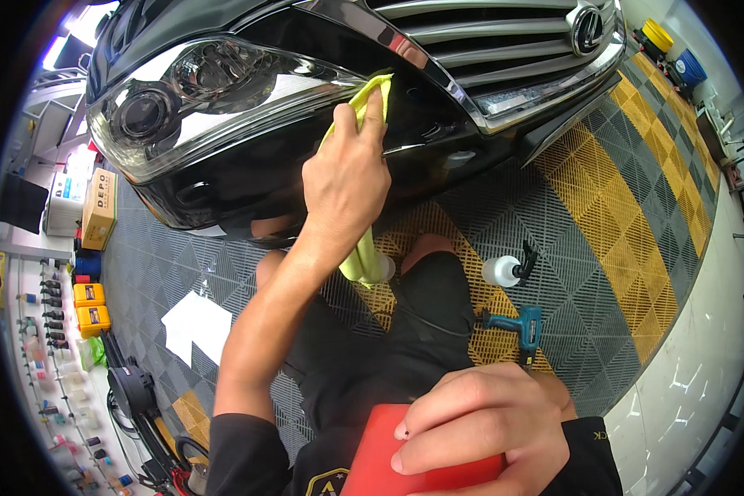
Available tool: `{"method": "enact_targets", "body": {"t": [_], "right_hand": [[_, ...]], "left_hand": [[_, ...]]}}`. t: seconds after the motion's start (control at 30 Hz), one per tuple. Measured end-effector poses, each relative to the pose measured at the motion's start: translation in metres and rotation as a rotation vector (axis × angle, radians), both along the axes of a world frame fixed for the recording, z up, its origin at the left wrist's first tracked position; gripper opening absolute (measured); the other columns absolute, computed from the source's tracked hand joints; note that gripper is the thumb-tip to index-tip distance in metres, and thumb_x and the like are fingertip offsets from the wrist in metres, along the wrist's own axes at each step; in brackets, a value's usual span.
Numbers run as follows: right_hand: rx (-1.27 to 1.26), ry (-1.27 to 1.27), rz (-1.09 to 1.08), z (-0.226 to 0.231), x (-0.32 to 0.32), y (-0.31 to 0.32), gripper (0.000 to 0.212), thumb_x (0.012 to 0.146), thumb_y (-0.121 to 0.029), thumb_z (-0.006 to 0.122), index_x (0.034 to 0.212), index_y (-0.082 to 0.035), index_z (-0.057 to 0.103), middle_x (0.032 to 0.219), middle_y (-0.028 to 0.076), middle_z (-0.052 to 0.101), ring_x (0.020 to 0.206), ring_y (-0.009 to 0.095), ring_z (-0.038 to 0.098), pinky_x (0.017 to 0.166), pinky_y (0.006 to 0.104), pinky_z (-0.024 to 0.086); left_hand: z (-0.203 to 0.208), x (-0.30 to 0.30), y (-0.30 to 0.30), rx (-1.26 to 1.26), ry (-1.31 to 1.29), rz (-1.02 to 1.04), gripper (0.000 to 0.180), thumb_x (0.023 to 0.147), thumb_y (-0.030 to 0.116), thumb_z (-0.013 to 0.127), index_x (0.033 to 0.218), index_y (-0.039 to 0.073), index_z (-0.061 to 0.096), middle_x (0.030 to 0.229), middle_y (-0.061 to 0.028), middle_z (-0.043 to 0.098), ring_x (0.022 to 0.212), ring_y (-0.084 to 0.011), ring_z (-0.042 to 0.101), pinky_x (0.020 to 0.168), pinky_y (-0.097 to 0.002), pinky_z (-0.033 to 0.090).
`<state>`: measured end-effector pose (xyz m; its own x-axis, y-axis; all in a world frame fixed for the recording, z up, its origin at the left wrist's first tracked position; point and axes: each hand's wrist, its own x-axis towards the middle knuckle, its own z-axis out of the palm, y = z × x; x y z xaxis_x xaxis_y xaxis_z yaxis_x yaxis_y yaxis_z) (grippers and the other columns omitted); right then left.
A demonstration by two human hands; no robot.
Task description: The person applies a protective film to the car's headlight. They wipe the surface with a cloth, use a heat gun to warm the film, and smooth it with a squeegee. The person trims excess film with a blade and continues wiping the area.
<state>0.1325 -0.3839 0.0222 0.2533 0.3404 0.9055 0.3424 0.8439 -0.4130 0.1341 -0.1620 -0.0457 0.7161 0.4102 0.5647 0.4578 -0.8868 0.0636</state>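
Observation:
My left hand [347, 178] presses a yellow-green microfiber cloth [382, 85] against the car's glossy black bumper [260, 157], right by the inner corner of the headlight [198, 99]. Its fingers are closed over the cloth, and a loose end hangs below the wrist. Close to my body, my right hand [492, 426] grips a smooth red object [372, 450] with flat sides; its lower part is cut off by the frame edge, so I cannot tell its kind. The chrome-edged grille [479, 41] lies to the right of the cloth.
On the grey and yellow tile floor [579, 306] stand a white spray bottle [503, 269] and a teal cordless power tool [525, 326]. White paper [197, 322] lies at left, near a cardboard box [99, 211] and yellow cases [91, 307]. Shelved bottles [54, 326] line the left wall.

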Motion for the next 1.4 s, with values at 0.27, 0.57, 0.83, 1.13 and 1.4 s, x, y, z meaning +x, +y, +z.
{"method": "enact_targets", "body": {"t": [0.27, 0.57, 0.83, 1.13, 1.4], "right_hand": [[0.031, 0.033, -0.031, 0.001, 0.0, 0.0, 0.03, 0.072, -0.016, 0.084, 0.1, -0.008, 0.076, 0.099, 0.013, 0.068, 0.08, 0.027, 0.067, 0.06, 0.0328, 0.058], [0.015, 0.006, 0.005, -0.004, 0.001, 0.006, 0.032, 0.07, -0.017, 0.085, 0.101, -0.009, 0.077, 0.101, 0.014, 0.068, 0.082, 0.028, 0.067, 0.063, 0.0327, 0.059], [-0.29, -0.061, 0.129, 0.002, 0.015, -0.007, 0.032, 0.078, -0.01, 0.083, 0.109, -0.006, 0.077, 0.105, 0.014, 0.068, 0.087, 0.029, 0.069, 0.07, 0.0342, 0.061], [-0.405, 0.116, 0.183, -0.013, -0.001, -0.004, 0.039, 0.071, -0.003, 0.085, 0.11, -0.005, 0.076, 0.102, 0.012, 0.067, 0.083, 0.027, 0.067, 0.067, 0.0339, 0.055], [-0.455, 0.096, 0.169, -0.019, 0.0, -0.008, 0.038, 0.074, 0.001, 0.083, 0.111, -0.003, 0.074, 0.103, 0.014, 0.069, 0.084, 0.028, 0.069, 0.072, 0.0358, 0.056]], "left_hand": [[-0.005, -0.008, 0.016, -0.034, -0.099, -0.016, 0.05, 0.097, 0.014, 0.068, 0.146, 0.011, 0.059, 0.103, -0.0087, 0.058, 0.072, -0.0319, 0.071, 0.057, -0.0439, 0.058], [-0.01, 0.008, 0.0, 0.049, 0.025, -0.108, 0.07, 0.084, 0.001, 0.068, 0.152, 0.008, 0.051, 0.108, -0.0122, 0.055, 0.078, -0.0299, 0.071, 0.06, -0.0402, 0.059], [-0.012, 0.004, 0.009, -0.058, -0.112, -0.054, 0.065, 0.087, 0.002, 0.065, 0.15, 0.0, 0.05, 0.107, -0.0132, 0.058, 0.067, -0.0324, 0.071, 0.054, -0.0434, 0.059], [-0.003, 0.004, 0.006, 0.074, 0.131, -0.072, 0.069, 0.085, 0.0, 0.063, 0.152, -0.006, 0.046, 0.113, -0.0145, 0.059, 0.079, -0.0304, 0.074, 0.059, -0.0396, 0.061], [-0.005, -0.002, 0.013, 0.2, 0.221, -0.154, 0.071, 0.084, 0.004, 0.063, 0.152, -0.003, 0.046, 0.103, -0.0109, 0.055, 0.084, -0.0233, 0.072, 0.06, -0.0331, 0.061]]}}
